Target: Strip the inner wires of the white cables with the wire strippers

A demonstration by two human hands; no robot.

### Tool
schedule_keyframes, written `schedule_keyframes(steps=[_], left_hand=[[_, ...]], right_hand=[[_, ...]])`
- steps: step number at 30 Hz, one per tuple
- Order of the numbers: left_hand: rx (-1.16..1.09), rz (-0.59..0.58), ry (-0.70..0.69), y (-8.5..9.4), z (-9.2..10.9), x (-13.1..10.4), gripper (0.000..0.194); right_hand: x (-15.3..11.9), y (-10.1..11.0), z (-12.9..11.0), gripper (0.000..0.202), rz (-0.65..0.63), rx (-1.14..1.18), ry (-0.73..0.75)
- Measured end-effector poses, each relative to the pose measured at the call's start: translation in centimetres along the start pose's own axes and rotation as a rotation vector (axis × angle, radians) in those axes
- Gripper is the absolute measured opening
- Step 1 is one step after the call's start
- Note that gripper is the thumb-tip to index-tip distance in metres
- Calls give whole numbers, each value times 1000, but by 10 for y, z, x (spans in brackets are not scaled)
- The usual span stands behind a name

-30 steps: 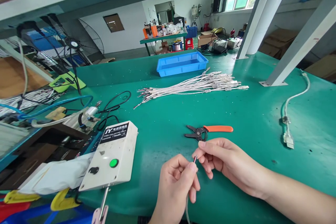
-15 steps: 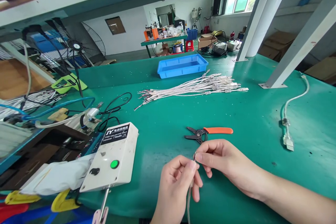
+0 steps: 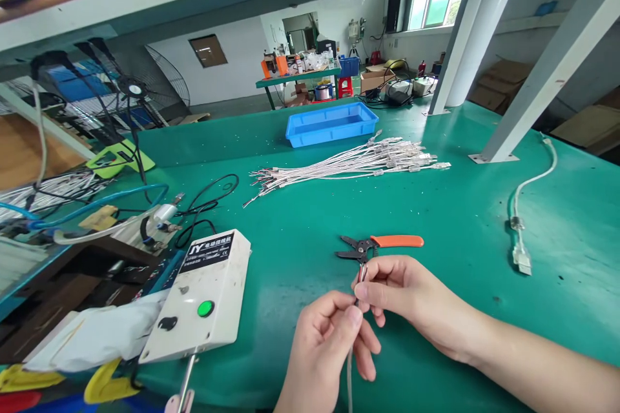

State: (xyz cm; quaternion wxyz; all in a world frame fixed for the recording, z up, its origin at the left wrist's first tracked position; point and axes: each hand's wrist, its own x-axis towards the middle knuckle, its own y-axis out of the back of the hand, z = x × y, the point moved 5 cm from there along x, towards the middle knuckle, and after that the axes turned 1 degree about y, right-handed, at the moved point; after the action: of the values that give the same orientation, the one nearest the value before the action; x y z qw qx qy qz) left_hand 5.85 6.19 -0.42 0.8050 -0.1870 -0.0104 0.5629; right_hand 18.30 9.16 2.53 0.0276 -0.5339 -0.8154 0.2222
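Observation:
A pale cable [image 3: 349, 377] hangs down from between the fingers of my left hand [image 3: 329, 342], which pinches it near its end. My right hand [image 3: 404, 290] grips the thin dark wire ends [image 3: 361, 272] of the same cable between thumb and forefinger, just above my left fingertips. Wire strippers [image 3: 394, 241] with an orange handle and open black jaws lie right behind my right hand. Farther back lies a bundle of white cables [image 3: 339, 164], with bare wire ends at the left and plugs at the right.
A blue tray [image 3: 332, 126] stands behind the bundle. To the left are a white control box [image 3: 203, 297] with a green button, black leads and a blue hose. A single USB cable [image 3: 517, 222] lies at the right, near metal posts [image 3: 537, 64].
My right fingers have shifted slightly on the wire ends, which now stick up above them. The whole view has moved a little, shifting the bench things to the left.

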Motion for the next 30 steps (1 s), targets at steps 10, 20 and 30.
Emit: schedule_keyframes(steps=[10, 20, 30], left_hand=[[-49, 25, 2, 4, -4, 2, 31], [-265, -57, 33, -3, -3, 4, 34], [-295, -6, 156, 3, -7, 3, 42]], right_hand=[[0, -5, 1, 28, -48, 9, -33], [1, -2, 1, 29, -10, -31, -14], [1, -2, -1, 33, 0, -50, 47]])
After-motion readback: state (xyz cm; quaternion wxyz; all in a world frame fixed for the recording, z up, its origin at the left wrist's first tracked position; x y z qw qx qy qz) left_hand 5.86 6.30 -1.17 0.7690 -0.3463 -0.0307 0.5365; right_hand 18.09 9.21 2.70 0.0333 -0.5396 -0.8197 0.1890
